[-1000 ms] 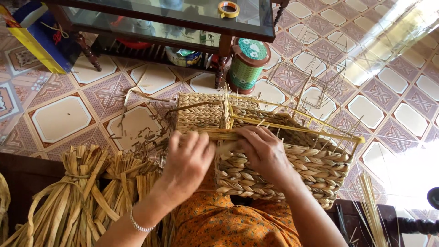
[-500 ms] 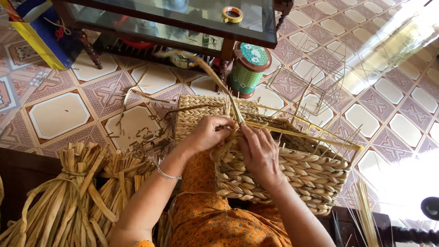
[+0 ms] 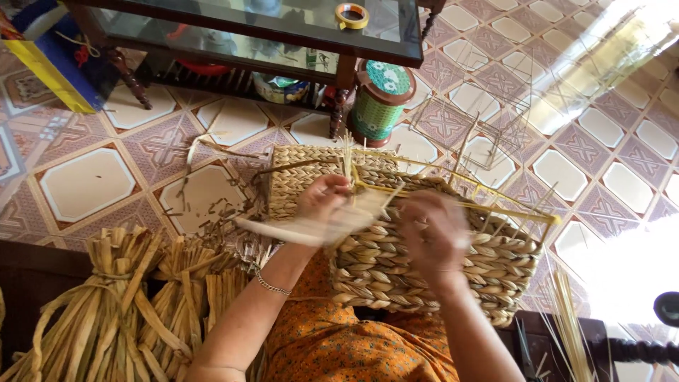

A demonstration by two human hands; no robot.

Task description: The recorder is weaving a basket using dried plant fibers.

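Patterned floor tiles [image 3: 85, 184] spread beneath a half-woven basket [image 3: 424, 262], which rested against the person's lap in orange cloth, its bare wire frame sticking up along the rim. At the basket's top edge, the left hand [image 3: 322, 201] was closed around a pale flat straw strand [image 3: 283, 230] that trailed off blurred to the basket's left. The right hand [image 3: 435, 237] lay over the basket's woven front, fingers curled; whether it gripped anything could not be told. Left of the basket sat tied straw bundles [image 3: 106, 304]; beyond it stood a green spool [image 3: 382, 99] beside a glass-topped table [image 3: 339, 49].
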